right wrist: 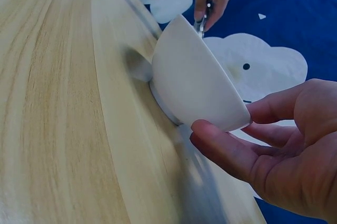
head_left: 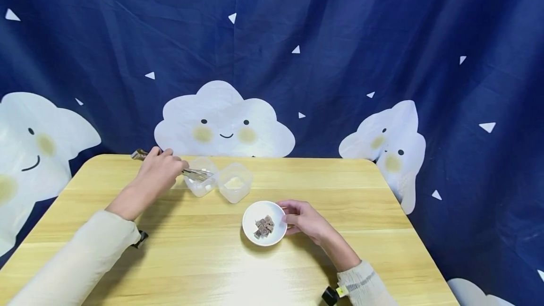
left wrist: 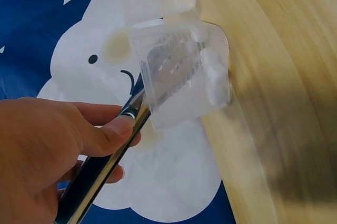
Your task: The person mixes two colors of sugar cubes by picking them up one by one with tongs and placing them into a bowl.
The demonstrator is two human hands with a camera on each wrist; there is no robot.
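Observation:
My left hand (head_left: pixel 160 173) grips metal tongs (left wrist: pixel 108 166) by the handles. Their slotted ends reach into a small translucent plastic box (left wrist: pixel 181 111), where several white pieces (left wrist: pixel 215 77) lie. A second translucent box (head_left: pixel 235 194) stands just right of it, with something pale at its bottom. Nearer the front sits a white bowl (head_left: pixel 251 216) holding several brown cubes (head_left: pixel 264 226). My right hand (head_left: pixel 303 221) holds this bowl at its right side, thumb and fingers against the wall near the rim; in the right wrist view the bowl (right wrist: pixel 192 77) hides its contents.
The wooden table (head_left: pixel 204 259) has rounded back corners, and both boxes stand near its back edge. Behind hangs a dark blue curtain (head_left: pixel 263 32) with white clouds and triangles. A small black device (head_left: pixel 330 295) is at the right sleeve.

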